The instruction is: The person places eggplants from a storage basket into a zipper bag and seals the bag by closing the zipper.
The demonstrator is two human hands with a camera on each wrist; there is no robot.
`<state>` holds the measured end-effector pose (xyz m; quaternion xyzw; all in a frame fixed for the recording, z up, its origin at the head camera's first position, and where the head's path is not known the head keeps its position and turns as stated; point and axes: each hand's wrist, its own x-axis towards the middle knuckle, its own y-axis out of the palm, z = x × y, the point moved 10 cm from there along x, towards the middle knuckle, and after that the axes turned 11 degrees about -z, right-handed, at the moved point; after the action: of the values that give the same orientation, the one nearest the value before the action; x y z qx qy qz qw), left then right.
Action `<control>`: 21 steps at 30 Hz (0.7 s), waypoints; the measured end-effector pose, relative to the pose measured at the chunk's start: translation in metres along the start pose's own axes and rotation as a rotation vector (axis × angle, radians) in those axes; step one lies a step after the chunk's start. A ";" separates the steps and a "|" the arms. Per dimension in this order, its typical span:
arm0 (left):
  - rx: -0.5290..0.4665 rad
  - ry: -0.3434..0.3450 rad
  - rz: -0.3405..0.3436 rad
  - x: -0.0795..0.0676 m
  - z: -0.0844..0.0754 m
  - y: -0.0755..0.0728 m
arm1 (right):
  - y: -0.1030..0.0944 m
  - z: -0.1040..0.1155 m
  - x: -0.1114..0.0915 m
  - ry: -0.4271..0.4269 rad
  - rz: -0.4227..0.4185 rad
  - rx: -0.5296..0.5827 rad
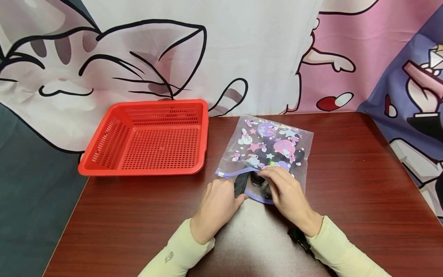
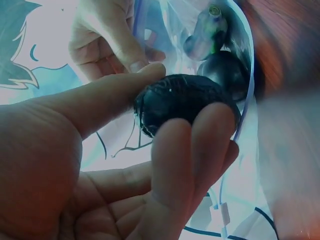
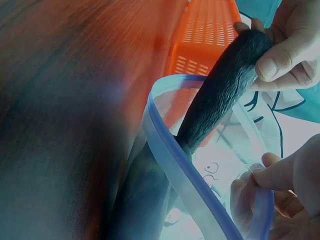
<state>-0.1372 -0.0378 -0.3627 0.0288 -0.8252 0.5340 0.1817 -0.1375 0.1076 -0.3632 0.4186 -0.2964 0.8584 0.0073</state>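
Note:
My left hand point(image 1: 217, 206) grips one end of a long, dark, wrinkled eggplant point(image 3: 220, 92), thumb on one side and fingers on the other. The eggplant slants through the mouth of a clear zip bag point(image 1: 238, 154) printed with pink and purple cartoon figures. My right hand point(image 1: 288, 194) pinches the bag's purple-edged rim point(image 3: 172, 150) and holds the mouth apart. Inside the bag lie more dark, glossy eggplants point(image 2: 227, 75), one showing a greenish stem end point(image 2: 214, 12). The printed film partly hides them in the head view.
A red perforated basket point(image 1: 160, 148) with nothing in it stands at the back left of the brown wooden table point(image 1: 363, 184). Behind the table hangs a cartoon-printed cloth point(image 1: 270, 50). The bag's white slider point(image 1: 220, 174) sits at the left end of the zip.

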 end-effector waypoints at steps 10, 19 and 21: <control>0.013 -0.013 -0.063 0.004 -0.004 0.003 | 0.001 -0.001 -0.001 0.010 0.006 0.004; 0.045 0.005 -0.155 0.003 -0.012 0.003 | 0.001 -0.002 -0.001 0.018 0.011 0.005; 0.038 0.017 -0.172 0.004 -0.013 0.003 | 0.001 -0.001 -0.001 0.012 0.005 0.009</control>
<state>-0.1381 -0.0244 -0.3591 0.0985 -0.8078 0.5322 0.2335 -0.1382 0.1076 -0.3648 0.4127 -0.2936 0.8622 0.0053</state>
